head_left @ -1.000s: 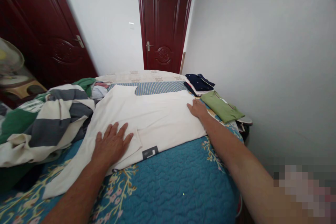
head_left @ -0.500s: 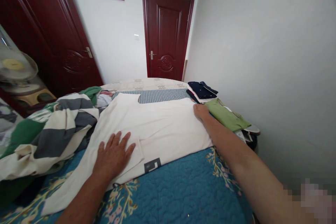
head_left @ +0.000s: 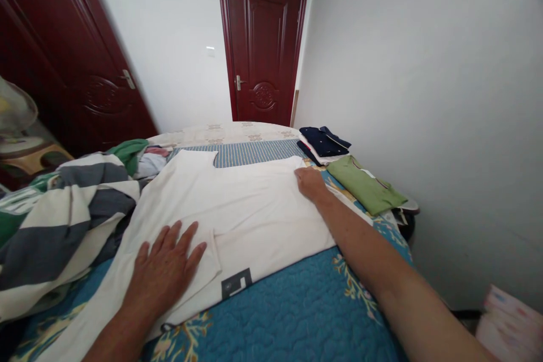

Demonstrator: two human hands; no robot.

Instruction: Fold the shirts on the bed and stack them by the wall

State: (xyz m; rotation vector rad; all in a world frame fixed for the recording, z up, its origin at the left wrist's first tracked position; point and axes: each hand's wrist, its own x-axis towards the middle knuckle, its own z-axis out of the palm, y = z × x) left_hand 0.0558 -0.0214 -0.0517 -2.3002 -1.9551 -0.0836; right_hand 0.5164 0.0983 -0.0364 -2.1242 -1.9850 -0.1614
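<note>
A white garment [head_left: 254, 198] with a dark printed patch near its front edge lies spread over a blue floral quilt [head_left: 271, 317]. Flat on its left part rests my left hand [head_left: 163, 266], fingers spread. My right hand [head_left: 311, 182] is closed at the garment's far right corner, its fingertips curled on the white cloth. Part of the white cloth also shows beyond my right forearm.
Striped and green clothes [head_left: 80, 198] are heaped on the left. At the back right are folded dark clothes [head_left: 324, 141] and a folded green garment [head_left: 365, 184], beside the wall. A fan [head_left: 17, 107] stands far left.
My right hand has moved left and slightly inward with the garment's corner, and white cloth now shows to the right of my forearm. The view has shifted a little.
</note>
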